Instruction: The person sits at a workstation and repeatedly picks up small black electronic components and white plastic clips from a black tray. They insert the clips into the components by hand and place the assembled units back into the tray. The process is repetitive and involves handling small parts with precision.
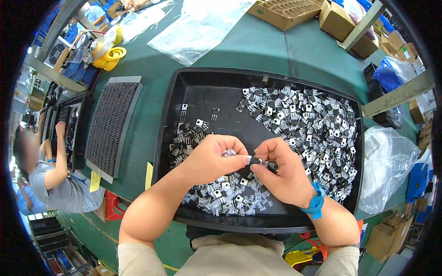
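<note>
My left hand is closed, thumb and forefinger pinching a small black three-legged transistor. Whitish translucent bits show inside its curled fingers. Close beside it, my right hand has thumb and fingers closed around dark transistor-like parts, which reach the piece at the left fingertips. Both hands are over a large black tray. A big heap of transistors fills the tray's right side. Below my hands lies a smaller pile with whitish plastic pieces; more parts lie partly hidden under my left forearm.
Left of the tray is a grey rack packed with rows of dark parts. A clear plastic bag lies at the right, plastic sheeting behind. Cardboard boxes and yellow tape rolls stand farther back. A co-worker sits at the left.
</note>
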`<move>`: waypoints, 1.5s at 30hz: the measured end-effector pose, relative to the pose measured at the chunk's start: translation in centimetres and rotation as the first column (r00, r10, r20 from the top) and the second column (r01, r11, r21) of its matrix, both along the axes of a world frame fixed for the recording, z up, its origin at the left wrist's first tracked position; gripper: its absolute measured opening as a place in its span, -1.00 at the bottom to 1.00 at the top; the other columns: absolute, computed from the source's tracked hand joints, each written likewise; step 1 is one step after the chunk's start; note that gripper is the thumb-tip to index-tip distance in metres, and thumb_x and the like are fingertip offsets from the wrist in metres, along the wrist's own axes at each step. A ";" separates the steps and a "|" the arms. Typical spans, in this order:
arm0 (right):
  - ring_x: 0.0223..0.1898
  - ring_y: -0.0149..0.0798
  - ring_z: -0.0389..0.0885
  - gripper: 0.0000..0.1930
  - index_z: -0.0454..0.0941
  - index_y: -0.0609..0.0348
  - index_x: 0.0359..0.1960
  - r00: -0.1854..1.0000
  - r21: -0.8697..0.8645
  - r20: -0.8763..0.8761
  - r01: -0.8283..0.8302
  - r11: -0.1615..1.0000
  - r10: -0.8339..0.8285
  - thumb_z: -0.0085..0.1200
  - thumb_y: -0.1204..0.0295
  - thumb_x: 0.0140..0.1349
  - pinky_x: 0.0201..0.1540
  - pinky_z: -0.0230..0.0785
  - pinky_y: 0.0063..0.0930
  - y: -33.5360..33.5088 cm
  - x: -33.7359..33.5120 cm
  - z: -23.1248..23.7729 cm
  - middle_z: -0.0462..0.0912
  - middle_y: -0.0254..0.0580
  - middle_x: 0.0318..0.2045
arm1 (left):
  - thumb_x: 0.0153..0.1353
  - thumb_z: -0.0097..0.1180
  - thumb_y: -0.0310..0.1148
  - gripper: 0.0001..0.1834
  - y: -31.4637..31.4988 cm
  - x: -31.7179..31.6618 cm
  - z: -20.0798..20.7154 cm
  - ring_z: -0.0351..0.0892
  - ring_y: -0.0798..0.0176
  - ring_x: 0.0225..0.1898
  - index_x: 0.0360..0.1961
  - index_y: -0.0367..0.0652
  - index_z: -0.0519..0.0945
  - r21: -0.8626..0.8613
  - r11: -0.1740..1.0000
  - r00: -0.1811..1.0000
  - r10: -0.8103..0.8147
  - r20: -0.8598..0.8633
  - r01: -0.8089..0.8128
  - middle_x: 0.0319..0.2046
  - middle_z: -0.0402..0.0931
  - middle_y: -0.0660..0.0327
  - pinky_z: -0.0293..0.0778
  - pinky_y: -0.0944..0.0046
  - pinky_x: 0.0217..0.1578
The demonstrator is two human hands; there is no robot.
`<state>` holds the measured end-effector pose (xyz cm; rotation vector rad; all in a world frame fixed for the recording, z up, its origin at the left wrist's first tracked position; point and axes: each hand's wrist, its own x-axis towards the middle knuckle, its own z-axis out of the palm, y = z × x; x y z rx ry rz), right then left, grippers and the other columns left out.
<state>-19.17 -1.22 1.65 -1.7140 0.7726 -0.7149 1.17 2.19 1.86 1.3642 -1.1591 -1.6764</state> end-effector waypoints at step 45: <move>-0.42 -0.62 0.46 -0.86 0.59 0.27 -0.22 0.997 0.303 0.074 -0.026 0.953 0.003 0.16 0.52 0.20 -0.36 0.33 -0.68 -1.2 -0.4 0.1 0.60 -0.42 -0.41 | 0.25 0.00 -0.39 -0.81 -0.7 0.5 -1.1 0.38 0.44 -0.61 -0.22 -0.30 0.54 0.201 0.973 0.894 0.190 -0.406 -0.116 -0.46 0.56 0.11 0.26 0.48 -0.62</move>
